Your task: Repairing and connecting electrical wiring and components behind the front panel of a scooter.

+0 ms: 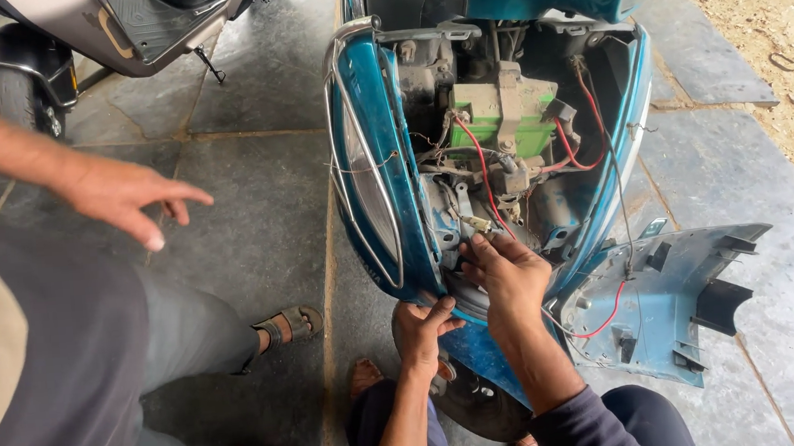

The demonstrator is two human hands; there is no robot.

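Small connector [478,225] at right hand [512,275] fingers, scooter interior

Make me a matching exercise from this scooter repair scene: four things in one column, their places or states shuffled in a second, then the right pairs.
Things:
1. green battery
2. detached blue panel
3. right hand
4. left hand

Places or states:
A. lying on the stone floor, right of the scooter
B. gripping the lower edge of the blue front body
C. seated high in the open front cavity
D. fingers reaching into the wiring below the battery

Pairs: 1-C, 2-A, 3-D, 4-B
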